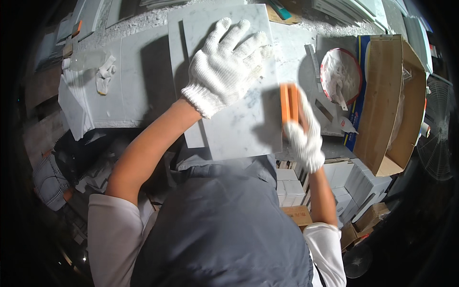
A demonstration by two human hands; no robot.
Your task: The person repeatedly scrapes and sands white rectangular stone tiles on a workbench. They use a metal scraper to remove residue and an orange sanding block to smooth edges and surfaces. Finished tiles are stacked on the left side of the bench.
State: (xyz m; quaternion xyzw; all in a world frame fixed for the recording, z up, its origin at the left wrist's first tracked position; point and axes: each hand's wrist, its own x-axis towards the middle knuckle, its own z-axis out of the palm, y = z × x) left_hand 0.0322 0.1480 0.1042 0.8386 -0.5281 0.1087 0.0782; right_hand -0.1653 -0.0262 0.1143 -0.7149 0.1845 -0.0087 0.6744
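Observation:
A white and grey marble slab (244, 129) lies on top of another slab (176, 33), whose left edge sticks out beneath it. My left hand (222, 69), in a white knitted glove, presses flat on the upper slab with its fingers spread. At the slab's right edge, my gloved right hand (306, 138) grips an orange block (289, 103) with a groove along it. The block stands against or very close to that edge; contact cannot be made out. Part of my right hand is hidden behind the block and slightly blurred.
Right of the slabs are a red-rimmed bowl (340, 76) with white contents and an open cardboard box (382, 105). A crumpled white glove (105, 75) lies at the left. Stacked tiles (74, 103) stand at the left table edge. A fan (435, 126) is at the far right.

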